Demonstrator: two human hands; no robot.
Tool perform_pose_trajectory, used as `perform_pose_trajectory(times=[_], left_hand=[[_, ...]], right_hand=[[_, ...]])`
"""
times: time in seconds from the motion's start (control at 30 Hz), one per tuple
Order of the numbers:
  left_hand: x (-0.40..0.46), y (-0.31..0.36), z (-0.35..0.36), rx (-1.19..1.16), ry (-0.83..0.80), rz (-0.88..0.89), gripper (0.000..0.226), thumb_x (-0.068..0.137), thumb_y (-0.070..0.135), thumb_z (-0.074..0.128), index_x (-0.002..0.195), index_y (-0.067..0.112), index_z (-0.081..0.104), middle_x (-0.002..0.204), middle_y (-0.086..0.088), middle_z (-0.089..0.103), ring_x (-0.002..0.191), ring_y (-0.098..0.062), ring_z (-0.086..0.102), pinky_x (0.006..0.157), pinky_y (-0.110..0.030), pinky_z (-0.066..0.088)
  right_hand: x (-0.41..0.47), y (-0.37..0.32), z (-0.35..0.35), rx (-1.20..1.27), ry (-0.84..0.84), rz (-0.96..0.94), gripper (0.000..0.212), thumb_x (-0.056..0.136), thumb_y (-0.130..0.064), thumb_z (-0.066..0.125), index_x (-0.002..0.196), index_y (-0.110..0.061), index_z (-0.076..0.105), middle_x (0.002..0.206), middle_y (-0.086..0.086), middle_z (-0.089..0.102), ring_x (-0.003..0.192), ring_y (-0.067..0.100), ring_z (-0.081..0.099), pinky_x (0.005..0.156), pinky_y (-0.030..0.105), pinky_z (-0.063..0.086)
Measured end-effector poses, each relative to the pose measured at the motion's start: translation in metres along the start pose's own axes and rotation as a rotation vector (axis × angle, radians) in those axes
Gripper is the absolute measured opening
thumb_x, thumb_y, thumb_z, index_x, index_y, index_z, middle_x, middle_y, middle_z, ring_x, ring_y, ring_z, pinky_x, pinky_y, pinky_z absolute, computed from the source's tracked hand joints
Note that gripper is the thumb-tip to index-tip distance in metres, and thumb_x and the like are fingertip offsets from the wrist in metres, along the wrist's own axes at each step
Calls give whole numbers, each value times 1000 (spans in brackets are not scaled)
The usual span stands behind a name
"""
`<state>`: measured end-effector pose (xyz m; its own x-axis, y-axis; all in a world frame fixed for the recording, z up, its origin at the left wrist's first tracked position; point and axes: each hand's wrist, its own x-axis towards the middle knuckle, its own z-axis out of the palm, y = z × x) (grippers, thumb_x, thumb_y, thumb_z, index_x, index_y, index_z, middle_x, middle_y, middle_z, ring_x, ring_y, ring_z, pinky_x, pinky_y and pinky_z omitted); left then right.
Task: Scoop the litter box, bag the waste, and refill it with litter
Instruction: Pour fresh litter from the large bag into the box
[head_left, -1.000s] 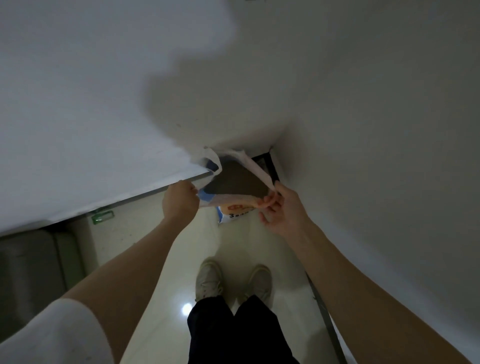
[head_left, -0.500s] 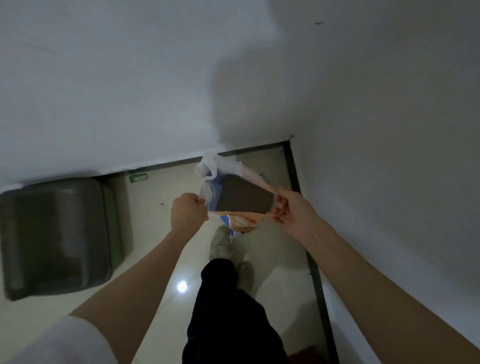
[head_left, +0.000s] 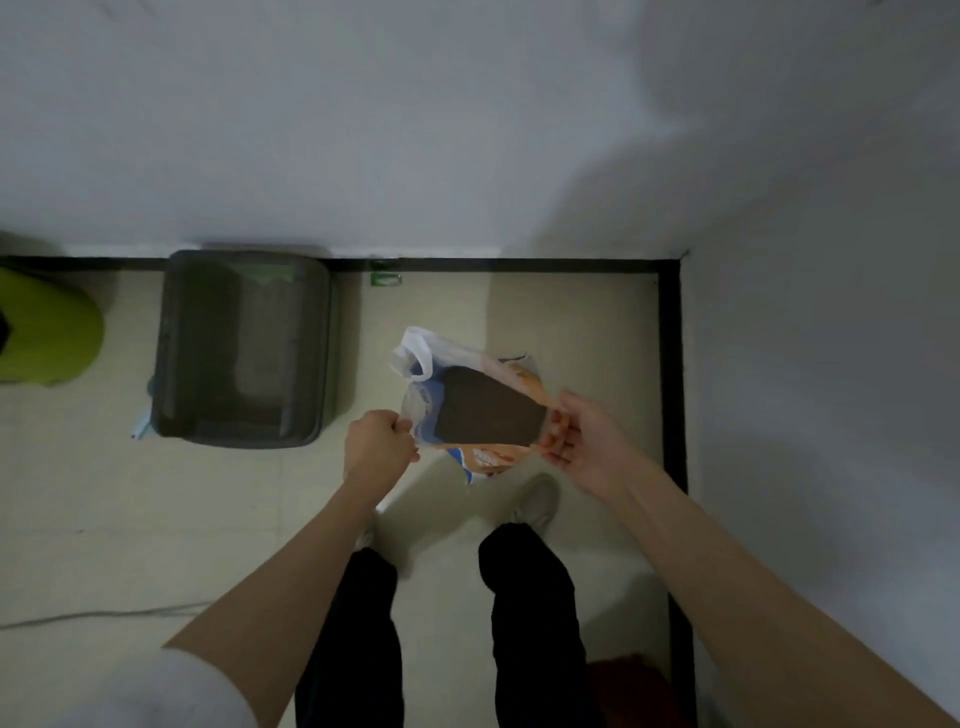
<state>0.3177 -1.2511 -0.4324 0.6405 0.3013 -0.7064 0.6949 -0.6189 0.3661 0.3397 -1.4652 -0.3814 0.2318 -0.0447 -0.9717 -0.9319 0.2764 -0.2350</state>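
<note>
- We cannot make out what is inside the bag (head_left: 470, 364) — its mouth shows only as a dark, flat patch at the centre of the frame, and the dim light blurs the orange and blue print on its sides.
- The litter box (head_left: 244, 348), a dark grey tub at centre left against the black baseboard, shows a murky interior; we cannot tell how much litter it holds.
- A lime-green object (head_left: 49, 332) is cut off by the left edge of the frame, and a small green item (head_left: 385, 279) by the baseboard is too small to identify.
- Our left hand (head_left: 376, 447) is curled into a fist, gripping the left edge of the bag.
- Our right hand (head_left: 587, 441) pinches the bag's right edge between thumb and fingers, the remaining fingers loosely bent.
- The bag hangs stretched between both hands above the floor (head_left: 571, 332) — just right of the litter box, not touching it.
- A pale shoe (head_left: 537, 501) shows below the bag.
</note>
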Motion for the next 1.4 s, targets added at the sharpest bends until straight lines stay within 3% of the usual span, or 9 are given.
perform_pose_trajectory(times=[0.07,0.23,0.37,0.57,0.73,0.87,1.0,1.2,1.4], left_hand=[[1,-29,-15,-37,-9,-1,32,89,11,48,62,1,61,50,-3,63,56,-20,66,64,-33,56],[4,-99,-56,-128,-37,26,35,88,7,49,54,9,57,44,0,59,59,-30,68,66,-48,57],[-4,-131,-91,-148,-64,58,29,91,9,46,69,-3,60,53,-8,62,59,-28,68,68,-46,57],[-19,-184,-129,-95,-36,47,30,92,12,47,78,-9,65,72,-24,68,68,-34,68,72,-46,57],[-40,-221,-145,-89,-13,15,30,93,12,47,75,-7,63,70,-18,70,64,-26,67,70,-35,56],[-43,-255,-155,-147,15,-59,30,91,7,46,76,-14,62,64,-18,69,60,-25,68,68,-39,57],[-37,-290,-161,-136,31,-93,30,86,12,48,71,-9,63,63,-23,67,62,-35,67,68,-49,56],[-35,-325,-187,-73,24,-75,30,90,9,47,64,1,62,56,-11,68,58,-22,67,67,-32,55],[11,-359,-230,138,-56,18,31,90,12,47,63,3,59,56,-6,64,55,-16,62,51,-15,42]], right_hand=[[-8,16,23,24,19,9,36,94,-33,45,64,-14,48,46,-2,41,55,14,45,57,25,35],[-26,59,85,89,101,19,48,101,-38,29,69,-10,51,55,2,41,55,17,44,57,28,37],[-36,91,124,99,141,24,49,101,-38,29,68,-9,52,37,-2,44,55,17,44,58,29,37],[-51,136,167,89,112,60,41,100,-28,33,66,-11,47,39,-2,42,53,16,41,59,26,37],[-55,171,190,34,56,70,35,98,-25,42,66,-11,46,38,-2,41,52,15,40,57,25,37],[-59,190,213,-87,11,75,35,95,-31,47,65,-13,46,33,-5,40,53,14,41,57,24,39],[-57,209,232,-139,-2,103,35,93,-33,49,64,-14,46,33,-5,40,52,14,42,58,26,38],[-58,242,268,-100,-10,136,30,93,-25,49,65,-14,46,59,1,41,56,14,47,59,26,38],[-50,283,325,101,27,187,32,93,-26,50,65,-13,44,57,1,44,58,13,47,61,26,38]])
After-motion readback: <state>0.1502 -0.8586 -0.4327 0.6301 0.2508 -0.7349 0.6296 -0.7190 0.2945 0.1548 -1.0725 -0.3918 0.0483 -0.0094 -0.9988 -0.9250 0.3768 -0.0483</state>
